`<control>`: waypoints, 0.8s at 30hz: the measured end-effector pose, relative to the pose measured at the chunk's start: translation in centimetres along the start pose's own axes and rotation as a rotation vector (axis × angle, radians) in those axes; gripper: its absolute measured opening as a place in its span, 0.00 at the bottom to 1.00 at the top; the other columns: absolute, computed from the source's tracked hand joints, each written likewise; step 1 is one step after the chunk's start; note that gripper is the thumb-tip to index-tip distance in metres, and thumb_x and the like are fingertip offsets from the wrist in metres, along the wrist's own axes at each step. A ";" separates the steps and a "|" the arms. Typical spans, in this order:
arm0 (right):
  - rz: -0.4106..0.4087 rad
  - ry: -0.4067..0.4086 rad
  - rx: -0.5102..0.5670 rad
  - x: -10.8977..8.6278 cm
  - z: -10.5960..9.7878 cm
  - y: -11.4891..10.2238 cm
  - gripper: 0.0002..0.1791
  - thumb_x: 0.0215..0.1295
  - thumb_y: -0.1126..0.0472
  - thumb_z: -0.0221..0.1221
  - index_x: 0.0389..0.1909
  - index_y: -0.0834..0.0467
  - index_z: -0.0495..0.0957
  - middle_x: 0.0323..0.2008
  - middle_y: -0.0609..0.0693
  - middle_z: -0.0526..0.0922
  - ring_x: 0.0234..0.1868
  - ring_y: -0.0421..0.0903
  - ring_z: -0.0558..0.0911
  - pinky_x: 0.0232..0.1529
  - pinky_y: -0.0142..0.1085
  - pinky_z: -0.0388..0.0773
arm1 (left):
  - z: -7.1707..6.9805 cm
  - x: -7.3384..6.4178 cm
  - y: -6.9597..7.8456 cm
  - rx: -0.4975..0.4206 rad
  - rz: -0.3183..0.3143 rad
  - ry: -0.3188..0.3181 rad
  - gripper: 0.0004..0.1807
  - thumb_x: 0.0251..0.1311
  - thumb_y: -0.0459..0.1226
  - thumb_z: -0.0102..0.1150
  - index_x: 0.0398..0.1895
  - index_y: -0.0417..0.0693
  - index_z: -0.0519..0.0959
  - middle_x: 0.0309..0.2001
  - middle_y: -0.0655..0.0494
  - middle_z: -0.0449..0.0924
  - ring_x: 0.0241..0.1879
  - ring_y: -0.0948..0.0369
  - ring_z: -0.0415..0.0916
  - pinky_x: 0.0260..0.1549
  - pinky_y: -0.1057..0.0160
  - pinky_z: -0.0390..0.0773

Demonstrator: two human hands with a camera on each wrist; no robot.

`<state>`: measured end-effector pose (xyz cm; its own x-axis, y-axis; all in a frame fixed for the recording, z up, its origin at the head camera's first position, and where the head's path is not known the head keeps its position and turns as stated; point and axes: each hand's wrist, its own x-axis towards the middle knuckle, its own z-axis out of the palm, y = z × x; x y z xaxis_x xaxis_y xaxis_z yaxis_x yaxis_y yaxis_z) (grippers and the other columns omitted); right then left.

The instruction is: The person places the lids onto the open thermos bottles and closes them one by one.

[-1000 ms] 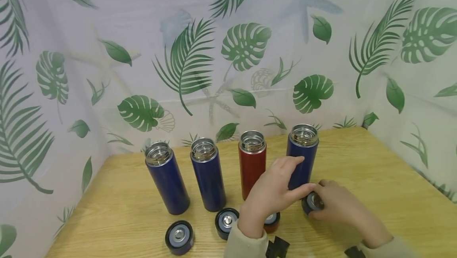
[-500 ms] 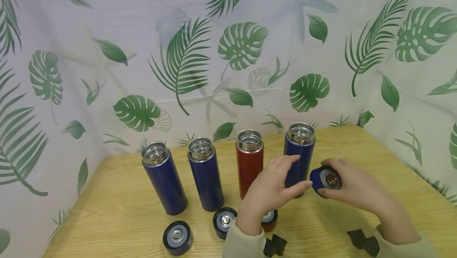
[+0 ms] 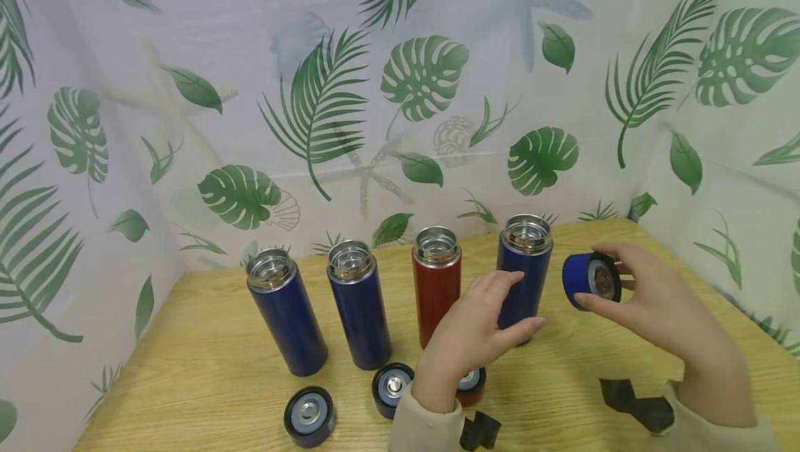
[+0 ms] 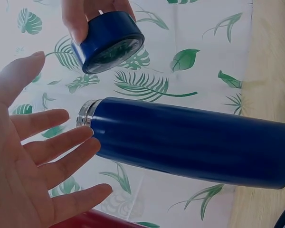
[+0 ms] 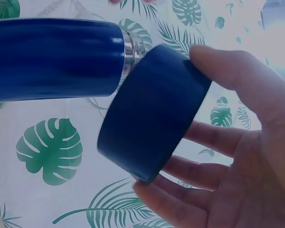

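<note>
My right hand [image 3: 656, 299] pinches a blue bottle cap [image 3: 578, 278] by its edge, with the cap tilted and its grey inner side facing the head camera. In the right wrist view the cap [image 5: 154, 111] sits between thumb and fingertips. Just left of it stands an uncapped blue bottle [image 3: 528, 271], upright with its steel neck bare. My left hand [image 3: 469, 334] holds nothing; its fingers are spread beside that bottle, as the left wrist view shows. Behind the left hand stands an open red bottle [image 3: 437, 285], partly hidden by it.
Two more open blue bottles [image 3: 290, 320] stand to the left on the wooden table [image 3: 206, 355]. In front lie upturned caps: one at left [image 3: 309, 416], one in the middle [image 3: 392, 388], and a red cap [image 3: 473, 386] partly behind the left wrist. A leaf-patterned sheet [image 3: 375, 91] hangs behind.
My right hand has picked the blue cap up off the table, raised it to the right of the bottle and turned it sideways. The left hand stays nearly where it was.
</note>
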<state>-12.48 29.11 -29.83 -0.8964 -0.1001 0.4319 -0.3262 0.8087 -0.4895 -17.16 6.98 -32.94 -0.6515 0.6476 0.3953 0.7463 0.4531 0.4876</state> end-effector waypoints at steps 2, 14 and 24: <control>-0.007 0.026 0.004 0.0 -0.1 0.0 0.36 0.46 0.58 0.67 0.53 0.71 0.62 0.46 0.68 0.69 0.43 0.66 0.71 0.39 0.58 0.68 | 0.1 0.1 0.0 -0.001 0.000 0.009 0.32 0.58 0.55 0.46 0.60 0.47 0.63 0.56 0.57 0.65 0.55 0.66 0.63 0.49 0.68 0.66; 0.046 0.106 0.058 0.5 0.2 0.1 0.36 0.48 0.57 0.66 0.54 0.69 0.61 0.47 0.66 0.68 0.46 0.63 0.70 0.41 0.55 0.69 | 2.7 1.4 0.2 -0.067 0.144 0.504 0.21 0.53 0.37 0.58 0.48 0.36 0.68 0.46 0.49 0.71 0.46 0.61 0.70 0.45 0.71 0.69; 0.050 0.228 0.198 1.0 0.9 0.0 0.35 0.46 0.65 0.67 0.53 0.68 0.59 0.47 0.62 0.65 0.47 0.60 0.68 0.43 0.44 0.72 | 4.8 2.7 0.2 -0.243 -0.040 0.585 0.29 0.49 0.36 0.62 0.53 0.37 0.63 0.53 0.48 0.61 0.52 0.58 0.64 0.48 0.60 0.69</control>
<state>-13.64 28.48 -30.10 -0.8293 0.0877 0.5519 -0.3558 0.6787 -0.6425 -18.08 11.74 -35.47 -0.6962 0.1601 0.6997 0.7124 0.2738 0.6462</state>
